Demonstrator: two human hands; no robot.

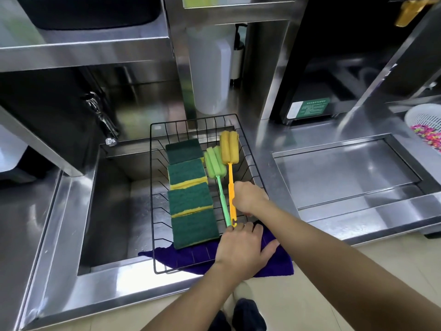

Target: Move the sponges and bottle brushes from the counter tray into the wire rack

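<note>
A black wire rack [152,187] sits over the right side of the steel sink. Inside it several green-and-yellow sponges [189,198] lie in a row along the left. To their right lie a green bottle brush [216,163] and an orange bottle brush [229,146], foam heads pointing away from me. My right hand [249,197] is closed around the orange brush's handle. My left hand [241,249] rests at the rack's near edge, its fingertips touching the end of the green brush's handle.
A purple cloth [276,263] lies under the rack's near edge. The deep sink basin [112,211] is open to the left. A shallow steel counter tray [346,173] lies to the right. A white colander [427,120] stands far right. A white bottle [210,68] stands behind the rack.
</note>
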